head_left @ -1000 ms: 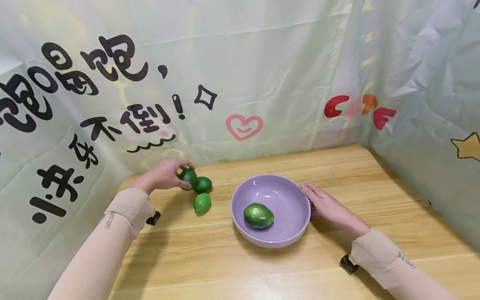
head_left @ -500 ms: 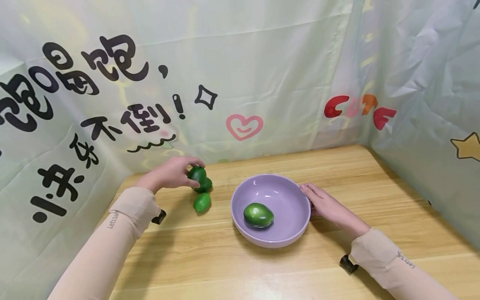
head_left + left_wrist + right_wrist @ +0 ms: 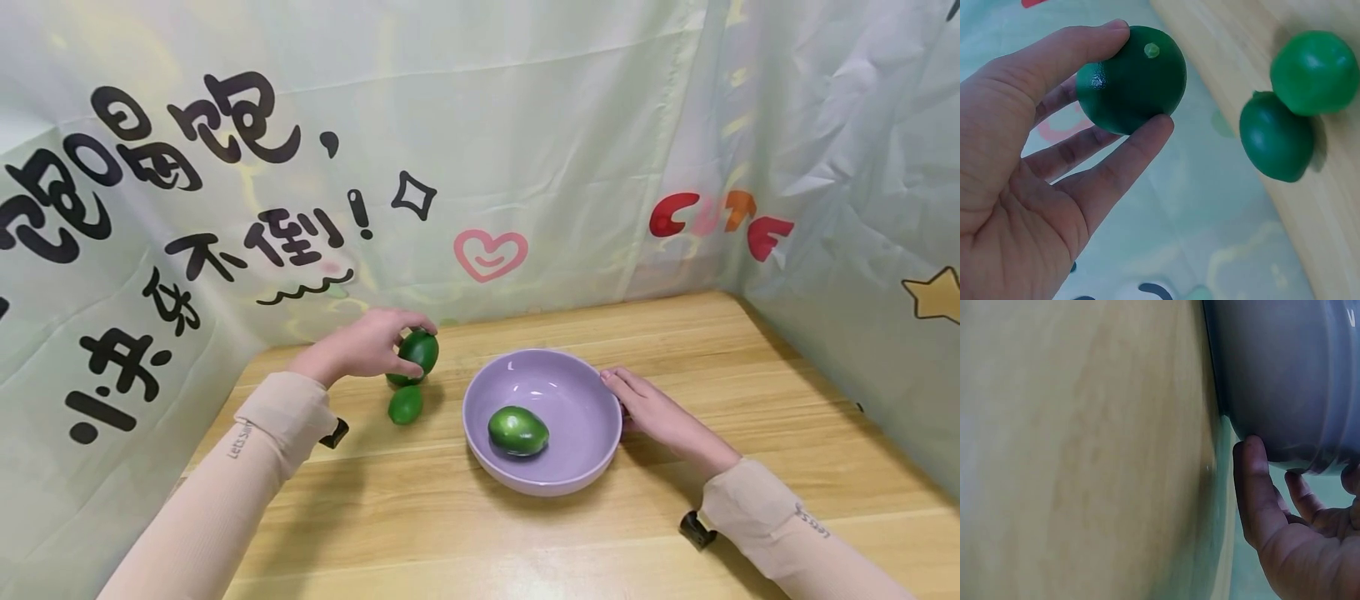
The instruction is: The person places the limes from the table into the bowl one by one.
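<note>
My left hand [image 3: 375,342] holds a dark green lime [image 3: 420,350] between thumb and fingertips, raised over the others. In the left wrist view the lime [image 3: 1141,81] shows its pale stem nub. Behind it in the head view, mostly hidden, lies a second dark green lime [image 3: 1277,136]. A brighter green lime [image 3: 406,405] sits against that one on the table. To the right stands a purple bowl [image 3: 573,417] with a glossy green, oval fruit [image 3: 518,431] inside. My right hand [image 3: 645,408] grips the bowl's right side, thumb at the rim and fingertips against its outer wall.
The wooden table [image 3: 420,517] runs back to a pale printed cloth [image 3: 570,167] with lettering and a pink heart. Cloth also walls in the left and right sides. Small black devices [image 3: 697,530] sit under both sleeve cuffs.
My left hand has moved right and slightly up with the dark green lime, passing over the second dark one. The right hand and the bowl have stayed put.
</note>
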Motion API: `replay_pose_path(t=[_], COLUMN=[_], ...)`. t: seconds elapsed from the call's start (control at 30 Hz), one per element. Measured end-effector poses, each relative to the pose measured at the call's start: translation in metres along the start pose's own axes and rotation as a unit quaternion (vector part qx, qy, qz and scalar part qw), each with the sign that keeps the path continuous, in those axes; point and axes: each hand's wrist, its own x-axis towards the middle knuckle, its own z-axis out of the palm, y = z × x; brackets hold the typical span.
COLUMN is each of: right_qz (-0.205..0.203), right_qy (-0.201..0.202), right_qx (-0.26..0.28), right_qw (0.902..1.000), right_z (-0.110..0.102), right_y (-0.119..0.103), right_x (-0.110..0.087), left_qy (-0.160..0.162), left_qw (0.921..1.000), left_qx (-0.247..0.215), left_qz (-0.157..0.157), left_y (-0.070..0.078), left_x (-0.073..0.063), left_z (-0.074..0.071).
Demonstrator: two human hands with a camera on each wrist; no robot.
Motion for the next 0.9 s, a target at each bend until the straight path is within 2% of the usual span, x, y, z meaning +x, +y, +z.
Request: replay_pose_path(t=[0.43,0.9], right_qz=[0.004,0.002], right_qy=[0.001,-0.002], right_qx=[0.001,0.006], right_qw=[1.0000,1.0000], right_z=[0.000,0.000], right_y=[-0.001,-0.003], right_x=[-0.001,-0.002], left_qy=[-0.006,-0.027], left_qw=[0.9987,0.9981], left_qx=[0.007,0.006], left_qz=[0.050,0.055], left_y=[0.025,0.049], left_x=[0.010,0.018], left_z=[0.003,0.005])
